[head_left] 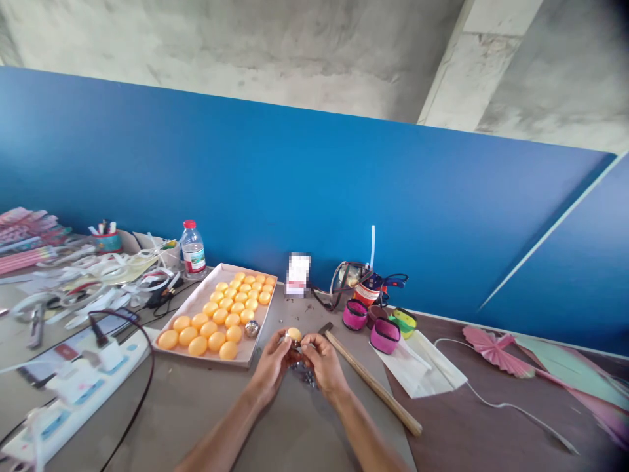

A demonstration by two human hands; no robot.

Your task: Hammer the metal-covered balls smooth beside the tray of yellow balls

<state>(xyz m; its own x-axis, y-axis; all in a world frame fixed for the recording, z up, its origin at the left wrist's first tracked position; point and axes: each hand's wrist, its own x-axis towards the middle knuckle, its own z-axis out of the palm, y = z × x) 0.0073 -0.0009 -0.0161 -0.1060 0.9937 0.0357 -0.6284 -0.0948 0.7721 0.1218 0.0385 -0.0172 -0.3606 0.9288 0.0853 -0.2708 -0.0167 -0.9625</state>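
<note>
Bright even daylight, warped soft edges

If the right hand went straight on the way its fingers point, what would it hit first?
Probably the yellow ball at the fingertips of the left hand, just up-left of the right hand; the gap looks tiny, though depth is unclear.

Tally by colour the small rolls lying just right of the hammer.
Pink rolls: 2
Brown roll: 1
Yellow-green roll: 1
Total: 4
</note>
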